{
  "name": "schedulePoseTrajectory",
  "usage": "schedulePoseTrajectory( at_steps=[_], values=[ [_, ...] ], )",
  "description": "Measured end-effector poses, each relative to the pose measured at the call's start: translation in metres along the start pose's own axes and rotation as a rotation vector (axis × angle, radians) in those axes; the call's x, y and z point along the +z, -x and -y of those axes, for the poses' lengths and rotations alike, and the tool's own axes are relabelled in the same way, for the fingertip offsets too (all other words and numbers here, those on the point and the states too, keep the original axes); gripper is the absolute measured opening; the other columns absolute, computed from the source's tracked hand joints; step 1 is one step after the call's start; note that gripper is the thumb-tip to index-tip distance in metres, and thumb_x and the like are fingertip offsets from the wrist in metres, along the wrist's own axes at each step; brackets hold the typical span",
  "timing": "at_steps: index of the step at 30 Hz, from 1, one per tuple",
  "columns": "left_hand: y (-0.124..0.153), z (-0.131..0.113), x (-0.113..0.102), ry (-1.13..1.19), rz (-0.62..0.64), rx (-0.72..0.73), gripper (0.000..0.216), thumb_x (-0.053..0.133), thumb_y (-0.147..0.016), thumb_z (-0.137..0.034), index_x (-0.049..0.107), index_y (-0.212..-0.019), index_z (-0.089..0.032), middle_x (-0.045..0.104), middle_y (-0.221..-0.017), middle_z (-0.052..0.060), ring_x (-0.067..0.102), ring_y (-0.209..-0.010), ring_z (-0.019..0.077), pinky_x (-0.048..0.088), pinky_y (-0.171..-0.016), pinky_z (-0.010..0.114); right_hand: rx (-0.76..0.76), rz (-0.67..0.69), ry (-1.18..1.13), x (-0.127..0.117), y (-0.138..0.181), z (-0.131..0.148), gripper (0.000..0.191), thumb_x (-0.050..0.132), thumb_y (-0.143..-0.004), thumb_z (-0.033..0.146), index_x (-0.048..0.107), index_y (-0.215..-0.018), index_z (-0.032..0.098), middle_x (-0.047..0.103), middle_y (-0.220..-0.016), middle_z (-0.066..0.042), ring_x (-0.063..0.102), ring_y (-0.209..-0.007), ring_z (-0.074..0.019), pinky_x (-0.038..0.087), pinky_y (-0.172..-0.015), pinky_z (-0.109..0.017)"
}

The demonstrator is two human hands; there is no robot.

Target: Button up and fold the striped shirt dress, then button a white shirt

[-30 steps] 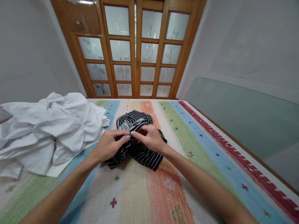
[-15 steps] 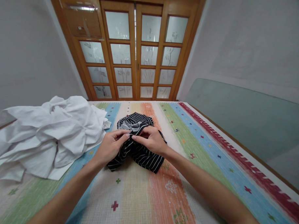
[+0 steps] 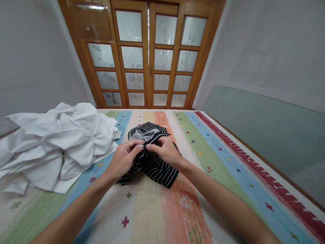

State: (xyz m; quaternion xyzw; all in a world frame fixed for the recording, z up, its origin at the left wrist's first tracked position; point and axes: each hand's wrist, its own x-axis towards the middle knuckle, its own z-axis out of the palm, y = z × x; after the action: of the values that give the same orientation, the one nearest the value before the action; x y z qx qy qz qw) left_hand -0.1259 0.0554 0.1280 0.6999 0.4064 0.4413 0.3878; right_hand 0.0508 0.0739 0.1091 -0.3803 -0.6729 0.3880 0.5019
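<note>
Black striped cloth (image 3: 153,165) bunched mid-table, left hand (image 3: 125,159) and right hand (image 3: 165,152) both pinching its edge, white laundry pile (image 3: 53,143) far left, striped mat (image 3: 220,177) underneath

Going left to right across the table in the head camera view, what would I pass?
White cloth heap → left hand → right hand, both pinching the black striped garment → red border stripe of the mat.

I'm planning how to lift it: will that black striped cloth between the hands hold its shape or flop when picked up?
Probably floppy: the black striped cloth lies crumpled in soft folds on the striped mat. Likely light, since the left hand and right hand pinch it with fingertips alone. It seems unlikely to roll, lying slack.
</note>
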Motion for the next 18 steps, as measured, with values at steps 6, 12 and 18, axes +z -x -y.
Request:
schedulePoseTrajectory(
  at_steps=[6, 12, 18],
  values=[
    [-0.002, 0.003, -0.002, -0.062, 0.050, -0.039, 0.028, 0.055, -0.085, -0.040, 0.071, -0.095, -0.019, 0.073, -0.098, 0.004, 0.065, -0.095, 0.0226, 0.050, -0.089, 0.036, -0.092, -0.106, 0.307, 0.002, 0.003, 0.004, 0.022, 0.063, -0.076, 0.028, 0.059, -0.059, 0.016, 0.056, -0.057, 0.002, 0.049, -0.055, -0.0106, 0.037, -0.055, -0.023],
    [0.004, -0.004, 0.003, -0.149, 0.159, 0.015, 0.029, 0.051, -0.087, -0.039, 0.071, -0.096, -0.021, 0.073, -0.096, 0.003, 0.065, -0.092, 0.0218, 0.048, -0.090, 0.036, -0.047, -0.228, 0.422, -0.004, -0.004, -0.015, 0.024, 0.061, -0.068, 0.023, 0.049, -0.048, 0.018, 0.049, -0.048, 0.003, 0.045, -0.049, -0.0094, 0.033, -0.049, -0.022],
    [0.002, -0.011, -0.011, -0.060, -0.004, -0.006, 0.030, 0.056, -0.085, -0.044, 0.070, -0.095, -0.020, 0.072, -0.092, 0.003, 0.064, -0.090, 0.0216, 0.049, -0.085, 0.033, 0.231, -0.407, -0.073, -0.032, -0.023, -0.025, 0.015, 0.059, -0.069, 0.030, 0.049, -0.063, 0.020, 0.051, -0.049, 0.005, 0.056, -0.043, -0.0121, 0.045, -0.043, -0.021]
  ],
)
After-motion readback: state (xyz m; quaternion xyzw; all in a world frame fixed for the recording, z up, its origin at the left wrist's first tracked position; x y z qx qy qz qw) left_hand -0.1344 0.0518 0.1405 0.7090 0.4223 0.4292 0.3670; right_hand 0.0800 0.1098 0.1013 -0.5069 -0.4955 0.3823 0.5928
